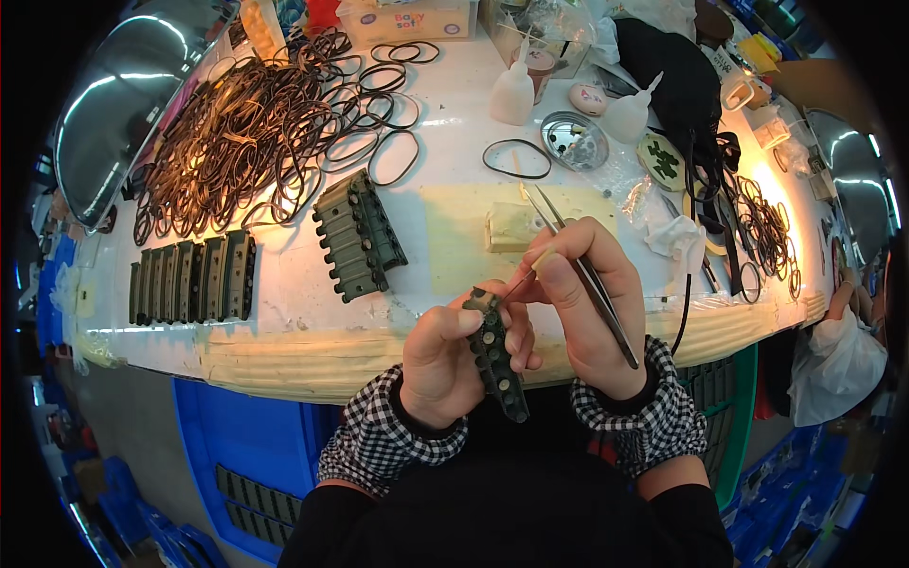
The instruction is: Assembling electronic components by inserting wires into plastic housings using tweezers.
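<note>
My left hand (438, 367) is closed around a dark green toothed strip (492, 354), held tilted over the table's front edge. Round, pale metallic spots show along the strip's face. In my right hand (593, 346) lies a pair of metal tweezers (614, 329), its points aimed up and away from the strip. The thumb and forefinger of that hand also pinch a thin stick (540, 260) with a yellowish end, its tip close to the strip's upper end. Behind them sits a small pale yellow block (509, 230) on a yellow sheet (454, 222).
Several similar green strips form a standing group (358, 237) and another group (192, 279) on the left. A heap of dark rubber bands (237, 133) lies behind. White squeeze bottles (512, 95) and a round metal dish (575, 140) stand at the back. A blue bin (204, 417) is below the padded edge.
</note>
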### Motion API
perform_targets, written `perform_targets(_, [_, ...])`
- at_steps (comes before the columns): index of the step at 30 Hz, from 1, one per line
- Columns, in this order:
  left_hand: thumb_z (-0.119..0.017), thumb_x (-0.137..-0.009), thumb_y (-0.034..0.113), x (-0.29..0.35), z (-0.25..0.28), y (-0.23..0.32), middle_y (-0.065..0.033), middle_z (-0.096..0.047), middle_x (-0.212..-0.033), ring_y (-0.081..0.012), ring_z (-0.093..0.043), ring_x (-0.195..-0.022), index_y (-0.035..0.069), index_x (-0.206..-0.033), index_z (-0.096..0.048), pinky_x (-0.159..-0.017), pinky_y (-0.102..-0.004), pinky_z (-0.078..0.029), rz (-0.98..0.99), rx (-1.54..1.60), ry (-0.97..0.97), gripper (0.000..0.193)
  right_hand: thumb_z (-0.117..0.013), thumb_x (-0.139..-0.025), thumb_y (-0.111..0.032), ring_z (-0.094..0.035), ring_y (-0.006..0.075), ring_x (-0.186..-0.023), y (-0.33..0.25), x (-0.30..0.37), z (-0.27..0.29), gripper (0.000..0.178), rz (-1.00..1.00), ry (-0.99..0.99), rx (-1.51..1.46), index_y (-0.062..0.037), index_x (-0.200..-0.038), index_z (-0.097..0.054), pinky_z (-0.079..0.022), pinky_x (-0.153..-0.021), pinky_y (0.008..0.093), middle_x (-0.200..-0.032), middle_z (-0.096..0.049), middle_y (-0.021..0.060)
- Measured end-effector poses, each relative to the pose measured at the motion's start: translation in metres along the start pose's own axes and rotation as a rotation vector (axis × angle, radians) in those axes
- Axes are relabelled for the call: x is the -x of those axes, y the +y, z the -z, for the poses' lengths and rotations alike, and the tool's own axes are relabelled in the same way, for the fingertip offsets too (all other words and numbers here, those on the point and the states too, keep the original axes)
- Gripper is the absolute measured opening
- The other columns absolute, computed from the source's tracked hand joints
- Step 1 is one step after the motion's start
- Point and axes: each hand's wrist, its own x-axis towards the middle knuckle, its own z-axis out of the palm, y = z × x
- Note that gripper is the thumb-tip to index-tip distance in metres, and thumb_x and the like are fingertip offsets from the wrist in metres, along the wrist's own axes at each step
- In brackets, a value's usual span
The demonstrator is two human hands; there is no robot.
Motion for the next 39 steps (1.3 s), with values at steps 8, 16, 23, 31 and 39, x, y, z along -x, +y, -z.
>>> perform_targets(8, [-0.052,-0.083,0.028,0.000,0.001,0.000,-0.0103,-0.056,-0.081,-0.0233,-0.056,-0.075,0.006,-0.115,-0.058,-0.079,-0.0393,-0.051,-0.006,0.001,-0.004,0.040,-0.048,-0.100,-0.016,-0.060,0.0118,-0.057,-0.003,0.000,0.000,0.016,-0.023,-0.012,-0.010,0.0003,-0.099,-0.048,-0.049,-0.045,0.0221,-0.078,-0.063,0.0119])
perform_targets(16, [-0.051,-0.083,0.028,0.000,0.002,0.000,-0.0100,-0.056,-0.081,-0.0235,-0.056,-0.076,0.006,-0.116,-0.060,-0.079,-0.0397,-0.051,-0.013,0.000,-0.025,0.041,-0.047,-0.100,-0.016,-0.061,0.0147,-0.057,-0.001,-0.001,-0.004,0.016,-0.008,0.023,-0.046,-0.0002,-0.098,-0.045,-0.051,-0.044,0.0248,-0.080,-0.064,0.0162])
perform_targets(23, [-0.052,-0.083,0.028,0.000,0.003,0.000,-0.0104,-0.057,-0.081,-0.0238,-0.056,-0.076,0.006,-0.116,-0.060,-0.079,-0.0398,-0.052,-0.014,0.007,-0.033,0.040,-0.046,-0.101,-0.015,-0.061,0.0142,-0.056,-0.003,0.000,-0.002,0.015,-0.033,-0.003,-0.041,-0.0002,-0.098,-0.045,-0.051,-0.044,0.0244,-0.080,-0.064,0.0162])
perform_targets(31, [-0.051,-0.083,0.028,0.000,0.003,-0.001,-0.0105,-0.057,-0.082,-0.0238,-0.056,-0.076,0.005,-0.118,-0.059,-0.079,-0.0396,-0.052,-0.016,0.024,-0.027,0.043,-0.046,-0.100,-0.015,-0.062,0.0142,-0.060,0.000,-0.001,-0.002,0.015,-0.006,0.007,-0.023,-0.0004,-0.097,-0.044,-0.051,-0.046,0.0247,-0.080,-0.063,0.0153])
perform_targets(39, [-0.055,-0.081,0.030,-0.002,-0.001,0.002,-0.0090,-0.055,-0.078,-0.0219,-0.056,-0.072,0.009,-0.086,-0.048,-0.078,-0.0378,-0.051,0.007,-0.035,0.010,0.023,-0.058,-0.093,-0.007,-0.060,0.0150,-0.073,-0.003,-0.013,0.016,0.009,0.298,0.237,0.393,0.0007,-0.090,-0.054,-0.048,-0.068,0.0260,-0.079,-0.059,0.0072])
